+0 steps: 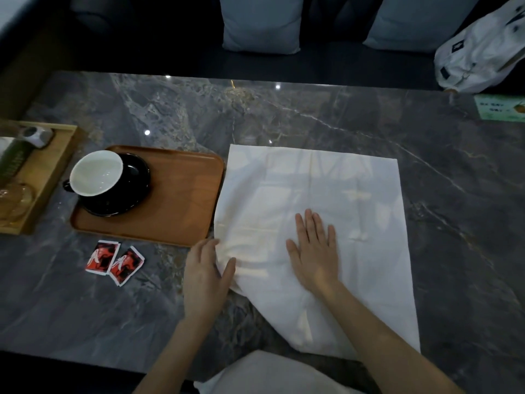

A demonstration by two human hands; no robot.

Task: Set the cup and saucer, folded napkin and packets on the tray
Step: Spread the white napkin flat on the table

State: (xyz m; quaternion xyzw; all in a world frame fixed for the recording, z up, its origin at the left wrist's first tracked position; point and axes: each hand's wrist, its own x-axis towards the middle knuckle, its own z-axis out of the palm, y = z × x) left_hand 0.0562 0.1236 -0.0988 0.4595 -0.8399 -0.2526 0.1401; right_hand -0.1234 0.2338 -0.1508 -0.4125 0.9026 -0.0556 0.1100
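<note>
Folding the napkin (pixel 326 200) is the step you have in hand, and you can do it well if you go slowly. The white cloth lies spread on the dark marble table (pixel 284 109), just right of the wooden tray (pixel 176 194), and its left edge touches the tray rim or lies very near it.

Your right hand (pixel 314 251) rests flat and open on the cloth with the fingers spread, and it grasps nothing, it only presses. Your left hand (pixel 206 270) pinches the lower left edge of the cloth between thumb and fingers, so this corner is already lifted and wrinkled.

Keep the right palm as an anchor while the left hand carries its edge across to the opposite side. Bring the two edges together evenly before you press the crease, because thin cloth will probably slide on such a smooth table. Smooth the wrinkles near your left thumb first, or they can stay inside the fold.

The cup (pixel 96 173) stands already on the black saucer (pixel 133 177) at the left part of the tray, so free space remains on the right part for the folded napkin. The two red packets (pixel 113 261) wait on the table, just in front of the tray, not yet placed.
</note>
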